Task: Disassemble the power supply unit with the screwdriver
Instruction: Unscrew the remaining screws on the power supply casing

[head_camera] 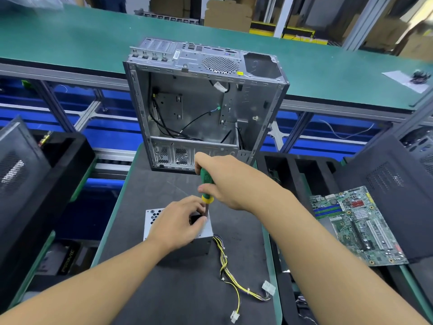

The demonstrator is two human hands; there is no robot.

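A grey metal power supply unit [203, 245] stands on the dark mat [164, 289], its perforated face turned up. My left hand [179, 222] lies over its top, fingers curled around its far edge beside the screwdriver shaft. My right hand [225, 181] grips the green and yellow screwdriver [206, 185] by the handle. The tool stands nearly upright with its tip down on the unit's top right corner. A yellow and black cable bundle [230, 275] with white plugs trails from the unit toward the near right.
An empty silver computer case [201, 104] stands open behind the unit at the mat's far end. A green motherboard [356, 226] lies at the right on black trays. Black case panels [28, 184] stack at the left. A green conveyor belt [93, 41] runs across the back.
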